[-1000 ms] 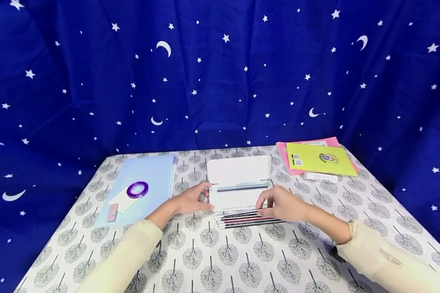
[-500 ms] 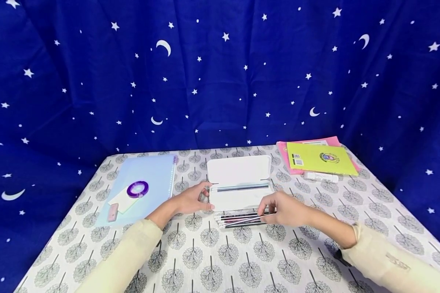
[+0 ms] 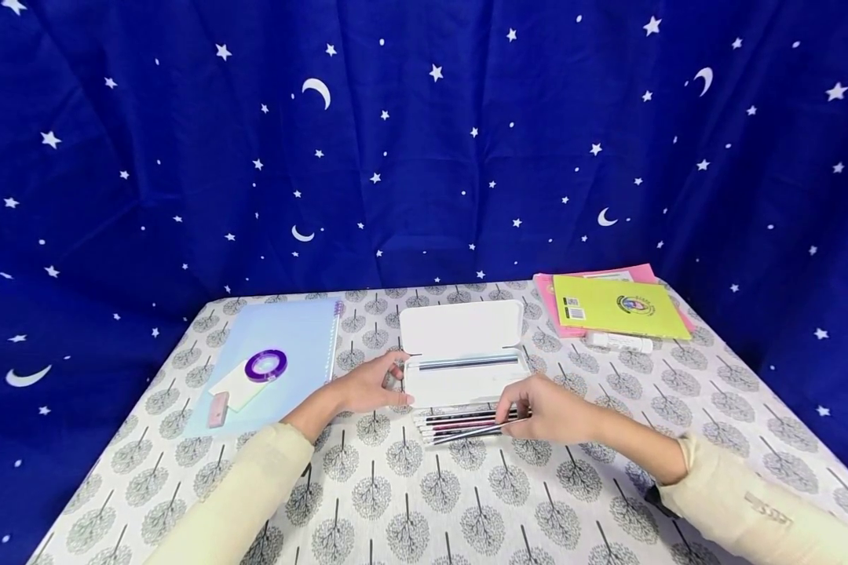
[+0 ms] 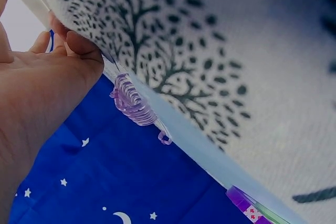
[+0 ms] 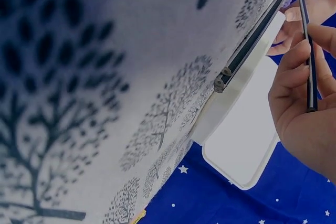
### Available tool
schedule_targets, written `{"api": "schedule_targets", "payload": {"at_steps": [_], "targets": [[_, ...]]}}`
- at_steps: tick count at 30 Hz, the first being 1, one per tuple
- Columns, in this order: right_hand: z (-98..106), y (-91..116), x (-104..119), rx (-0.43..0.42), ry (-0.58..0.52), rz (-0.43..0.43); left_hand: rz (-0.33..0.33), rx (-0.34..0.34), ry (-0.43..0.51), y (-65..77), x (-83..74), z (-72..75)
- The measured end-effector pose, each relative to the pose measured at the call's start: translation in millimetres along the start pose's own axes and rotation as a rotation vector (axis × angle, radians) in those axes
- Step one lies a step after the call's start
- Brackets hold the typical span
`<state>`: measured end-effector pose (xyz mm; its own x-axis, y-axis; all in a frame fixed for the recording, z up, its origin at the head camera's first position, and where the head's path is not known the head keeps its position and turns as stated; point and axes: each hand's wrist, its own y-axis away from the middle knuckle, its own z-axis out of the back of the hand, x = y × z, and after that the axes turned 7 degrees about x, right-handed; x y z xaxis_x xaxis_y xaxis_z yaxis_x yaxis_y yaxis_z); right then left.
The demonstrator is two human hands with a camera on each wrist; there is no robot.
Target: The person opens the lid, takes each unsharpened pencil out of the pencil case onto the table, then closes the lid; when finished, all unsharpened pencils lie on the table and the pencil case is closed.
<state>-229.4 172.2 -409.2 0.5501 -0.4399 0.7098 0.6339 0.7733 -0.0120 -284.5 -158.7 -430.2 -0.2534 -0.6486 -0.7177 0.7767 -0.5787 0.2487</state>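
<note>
An open white pencil case (image 3: pixel 459 386) lies in the middle of the table in the head view, its lid (image 3: pixel 461 326) tipped back. Inside, along the hinge side, lie dark pencils (image 3: pixel 466 362). My left hand (image 3: pixel 367 384) grips the case's left end, thumb at the front corner and fingers behind. Between thumb and fingers, my right hand (image 3: pixel 554 410) pinches a dark striped pencil (image 5: pixel 311 72) at its right part, slanted over a row of pencils (image 3: pixel 455 417) in front of the case. The right fingers partly hide that row's right end.
To the left, a light blue spiral notebook (image 3: pixel 283 326) carries a purple tape roll (image 3: pixel 265 366), a pale paper pad (image 3: pixel 235 386) and a pink eraser (image 3: pixel 217 410). At the back right lie a yellow-green book (image 3: pixel 608 306), pink books (image 3: pixel 546 302) and a white glue stick (image 3: pixel 618 342).
My right hand has picked one pencil from the row, and it now slants, its left end slightly nearer the front. The left hand stays at the case's end.
</note>
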Motion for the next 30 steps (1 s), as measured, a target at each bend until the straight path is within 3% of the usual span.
{"api": "schedule_targets", "payload": {"at_steps": [30], "targets": [[-5.2, 0.6, -2.9, -0.009, 0.001, -0.072, -0.002, 0.001, -0.011, 1.1, -1.1, 1.0]]}}
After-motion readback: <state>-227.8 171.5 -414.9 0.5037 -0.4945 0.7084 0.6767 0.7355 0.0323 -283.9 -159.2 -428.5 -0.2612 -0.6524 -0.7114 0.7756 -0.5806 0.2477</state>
